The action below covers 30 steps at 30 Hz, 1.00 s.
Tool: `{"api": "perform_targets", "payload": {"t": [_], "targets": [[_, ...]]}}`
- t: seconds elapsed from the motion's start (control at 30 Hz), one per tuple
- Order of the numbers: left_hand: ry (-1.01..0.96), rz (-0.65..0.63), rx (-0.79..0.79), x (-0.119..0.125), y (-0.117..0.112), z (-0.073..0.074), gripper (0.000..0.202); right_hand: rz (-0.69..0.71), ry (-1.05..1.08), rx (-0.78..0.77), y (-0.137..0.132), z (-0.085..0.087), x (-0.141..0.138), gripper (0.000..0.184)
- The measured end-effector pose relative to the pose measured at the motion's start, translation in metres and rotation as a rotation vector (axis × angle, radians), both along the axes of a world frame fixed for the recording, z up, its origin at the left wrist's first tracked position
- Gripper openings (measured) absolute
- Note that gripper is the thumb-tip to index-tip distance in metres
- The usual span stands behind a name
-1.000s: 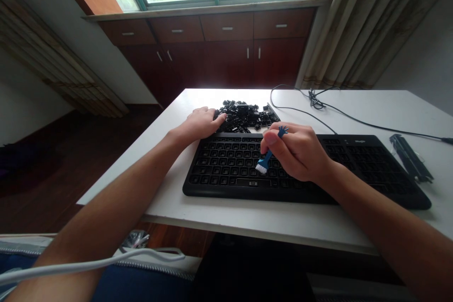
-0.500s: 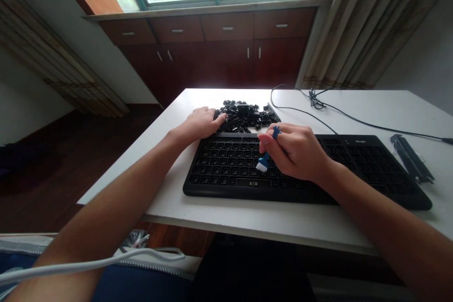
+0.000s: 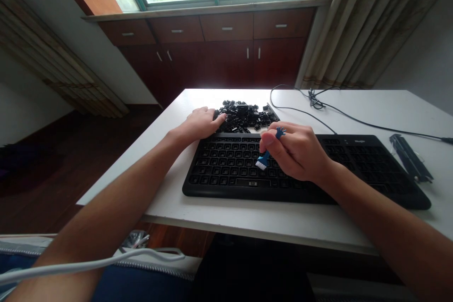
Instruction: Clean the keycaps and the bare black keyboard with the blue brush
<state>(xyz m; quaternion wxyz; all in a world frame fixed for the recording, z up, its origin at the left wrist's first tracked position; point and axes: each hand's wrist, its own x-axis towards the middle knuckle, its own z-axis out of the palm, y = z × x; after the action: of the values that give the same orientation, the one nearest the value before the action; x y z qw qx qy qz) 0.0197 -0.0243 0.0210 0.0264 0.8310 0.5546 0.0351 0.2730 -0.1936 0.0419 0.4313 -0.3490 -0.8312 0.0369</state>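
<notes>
A black keyboard point(image 3: 226, 160) with its keycaps off lies on the white table point(image 3: 170, 207). My right hand point(image 3: 297, 151) is closed around a small blue brush point(image 3: 263, 161), its white bristles pointing down at the key sockets left of the keyboard's middle. The brush's other end sticks up past my thumb. My left hand point(image 3: 203, 122) rests at the keyboard's back left corner, thumb apart from the fingers; its far fingertips are partly hidden. Against that hand lies a heap of loose black keycaps point(image 3: 244, 115), spread behind the keyboard.
A black cable point(image 3: 311, 115) runs from the keyboard's back edge across the table to the right, with a bundled knot. A long black plastic piece point(image 3: 410, 158) lies by the keyboard's right end. A white cord point(image 3: 92, 263) crosses low at the left, below the table edge.
My right hand has shifted very slightly with the brush, whose upper end now leans a little further right. My left hand has stayed in place.
</notes>
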Motion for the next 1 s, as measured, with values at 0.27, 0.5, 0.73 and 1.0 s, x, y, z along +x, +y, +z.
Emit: {"api": "perform_targets", "payload": {"t": [0.27, 0.5, 0.73, 1.0], "targets": [[0.011, 0.008, -0.005, 0.0011, 0.0006, -0.0001, 0.083, 0.037, -0.028, -0.036, -0.0004, -0.0015, 0.0004, 0.056], [0.020, -0.001, 0.003, 0.0013, -0.0003, 0.0008, 0.080, 0.014, -0.036, -0.021, 0.0006, -0.0023, -0.0003, 0.054], [0.014, 0.006, 0.004, 0.0012, 0.0017, -0.0010, 0.078, -0.058, -0.037, -0.007, 0.0008, -0.0029, -0.0005, 0.049], [0.011, -0.001, 0.003, 0.0002, 0.0017, -0.0011, 0.082, -0.033, -0.011, 0.013, 0.0000, -0.0003, -0.0002, 0.049]]}}
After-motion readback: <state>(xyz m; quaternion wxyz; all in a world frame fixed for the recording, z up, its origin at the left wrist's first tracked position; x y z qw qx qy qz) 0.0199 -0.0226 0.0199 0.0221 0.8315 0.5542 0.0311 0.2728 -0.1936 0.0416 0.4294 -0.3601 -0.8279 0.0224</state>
